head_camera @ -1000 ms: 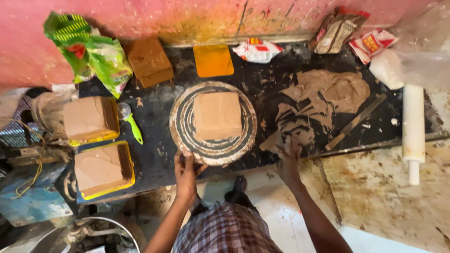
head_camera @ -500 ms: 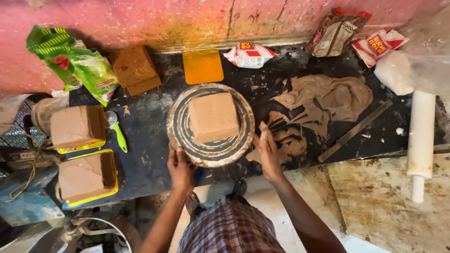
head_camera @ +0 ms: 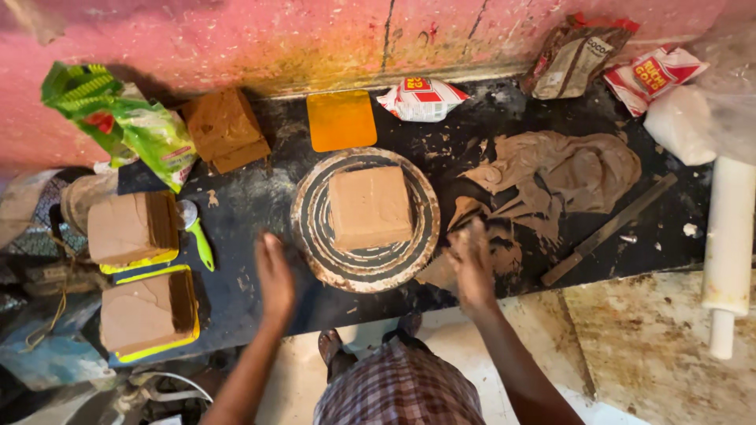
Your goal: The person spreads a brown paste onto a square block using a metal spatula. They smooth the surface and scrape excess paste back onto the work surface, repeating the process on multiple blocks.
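A square block of tan clay (head_camera: pixel 370 207) lies on a round turntable (head_camera: pixel 311 228) in the middle of a dark worktop (head_camera: pixel 252 197). My left hand (head_camera: pixel 275 277) hovers just left of the turntable's near rim, fingers together and flat, holding nothing. My right hand (head_camera: pixel 472 264) is off the turntable's right edge, over the edge of a clay-smeared brown cloth (head_camera: pixel 559 169), blurred by motion, with nothing visibly in it.
Two clay blocks on yellow trays (head_camera: pixel 130 228) (head_camera: pixel 146 313) stand at the left beside a green-handled tool (head_camera: pixel 197 236). At the back lie a brown block (head_camera: pixel 224 128), an orange pad (head_camera: pixel 341 120), packets and a green bag (head_camera: pixel 118 118). A knife (head_camera: pixel 606 230) and white rolling pin (head_camera: pixel 728 244) lie right.
Both hands have drawn away from the turntable's rim: the left one out to the left, the right one out to the right over the cloth. The block has not moved.
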